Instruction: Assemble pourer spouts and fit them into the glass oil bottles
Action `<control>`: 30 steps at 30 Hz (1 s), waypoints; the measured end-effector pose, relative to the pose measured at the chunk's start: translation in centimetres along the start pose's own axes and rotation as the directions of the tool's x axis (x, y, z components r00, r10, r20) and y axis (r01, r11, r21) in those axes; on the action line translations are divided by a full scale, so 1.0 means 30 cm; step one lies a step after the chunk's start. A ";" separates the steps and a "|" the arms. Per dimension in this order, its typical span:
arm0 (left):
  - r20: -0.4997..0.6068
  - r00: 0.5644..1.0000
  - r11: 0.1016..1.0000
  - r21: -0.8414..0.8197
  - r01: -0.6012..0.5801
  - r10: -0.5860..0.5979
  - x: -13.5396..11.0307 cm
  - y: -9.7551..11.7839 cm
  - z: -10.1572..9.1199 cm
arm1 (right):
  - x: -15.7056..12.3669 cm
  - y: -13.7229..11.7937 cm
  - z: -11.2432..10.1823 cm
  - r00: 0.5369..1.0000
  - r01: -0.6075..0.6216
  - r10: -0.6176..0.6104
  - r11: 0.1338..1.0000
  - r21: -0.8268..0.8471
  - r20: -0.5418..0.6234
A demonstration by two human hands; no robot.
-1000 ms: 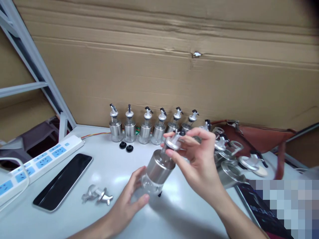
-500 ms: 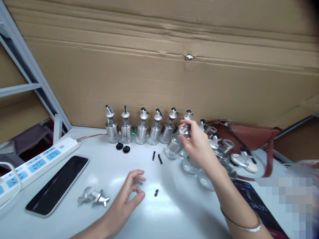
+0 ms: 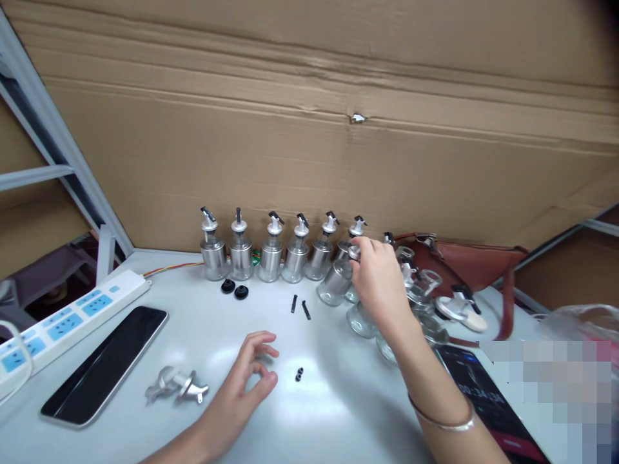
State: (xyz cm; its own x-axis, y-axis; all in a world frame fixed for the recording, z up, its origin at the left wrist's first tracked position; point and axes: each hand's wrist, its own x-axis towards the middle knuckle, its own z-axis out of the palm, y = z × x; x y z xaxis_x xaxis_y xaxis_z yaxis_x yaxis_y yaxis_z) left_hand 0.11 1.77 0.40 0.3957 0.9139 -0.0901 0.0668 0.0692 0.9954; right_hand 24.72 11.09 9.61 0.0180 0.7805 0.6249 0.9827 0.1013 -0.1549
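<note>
My right hand [image 3: 382, 283] is closed around the pourer top of a glass oil bottle [image 3: 334, 283] with a metal sleeve. The bottle tilts slightly, and my fingers hide most of its top. Over the middle of the table, my left hand [image 3: 242, 380] hovers with fingers curved apart and nothing in it. Nearest to it are two tiny black parts [image 3: 299, 374] and, to its left, loose silver pourer spouts [image 3: 178, 385]. Two black strips [image 3: 300, 307] and two round black stoppers [image 3: 235, 289] lie farther back. Finished-looking bottles [image 3: 269, 256] with pourers stand in a row behind.
A cardboard sheet [image 3: 242, 148] rises behind the table. At left lie a power strip [image 3: 80, 322] and a black phone [image 3: 104, 367]. More glass bottles [image 3: 360, 321], a brown bag [image 3: 478, 264] and a phone with a timer [image 3: 483, 393] crowd the right side.
My right hand has turned and its fingers have come down over the pourer top, covering the black lever seen before. My left hand keeps its pose. The whole view has shifted slightly.
</note>
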 end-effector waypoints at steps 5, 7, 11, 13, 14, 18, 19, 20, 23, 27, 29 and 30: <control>0.022 0.999 0.999 0.026 0.032 -0.033 0.002 -0.001 0.001 | -0.003 0.004 -0.029 0.998 0.059 -0.059 0.998 -0.016 -0.034; 0.024 0.999 0.999 0.031 0.024 -0.024 0.003 -0.004 0.001 | 0.002 0.011 -0.065 0.990 0.103 -0.100 0.994 0.023 -0.096; 0.024 1.000 0.999 0.033 0.000 0.000 0.004 -0.017 -0.003 | 0.015 0.047 -0.184 0.971 0.025 -0.001 0.995 0.097 -0.238; 0.031 0.999 0.999 0.040 -0.016 0.015 0.006 -0.025 -0.005 | 0.014 0.073 -0.244 0.966 -0.120 0.145 0.985 0.127 -0.213; 0.033 0.999 0.999 0.047 -0.025 0.023 0.007 -0.028 -0.005 | 0.011 0.084 -0.268 0.961 -0.190 0.217 0.969 0.161 -0.173; 0.032 0.995 0.989 0.108 -0.097 0.094 0.014 -0.025 0.000 | -0.016 0.085 -0.297 0.979 -0.193 0.204 0.930 0.314 -0.002; 0.036 0.991 0.980 0.150 -0.134 0.130 0.015 -0.015 0.000 | -0.022 0.072 -0.290 0.990 -0.138 0.134 0.938 0.319 0.035; 0.047 0.985 0.963 0.206 -0.174 0.168 0.014 -0.002 -0.004 | -0.028 0.055 -0.279 0.995 -0.079 0.058 0.946 0.313 0.076; 0.133 0.970 0.867 0.436 -0.242 0.204 0.000 0.059 -0.046 | -0.042 -0.007 -0.251 0.972 0.064 -0.130 0.949 0.310 0.195; 0.187 0.980 0.591 0.783 -0.192 0.070 -0.067 0.118 -0.185 | -0.082 -0.086 -0.287 0.918 0.275 -0.362 0.876 0.396 0.163; 0.108 0.994 0.449 0.888 -0.102 0.013 -0.110 0.116 -0.262 | -0.121 -0.108 -0.329 0.875 0.395 -0.482 0.769 0.502 0.050; 0.090 0.996 0.402 0.913 -0.077 -0.013 -0.128 0.108 -0.294 | -0.144 -0.111 -0.346 0.858 0.432 -0.514 0.708 0.558 -0.012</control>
State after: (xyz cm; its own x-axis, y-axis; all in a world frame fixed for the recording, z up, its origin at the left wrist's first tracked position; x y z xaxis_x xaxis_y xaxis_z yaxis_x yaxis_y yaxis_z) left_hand -9.25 2.02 4.28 0.4753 0.8735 -0.1054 0.8323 -0.4075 0.3759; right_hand 23.28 0.98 15.37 -0.4871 0.6100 0.6250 0.6012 0.7533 -0.2667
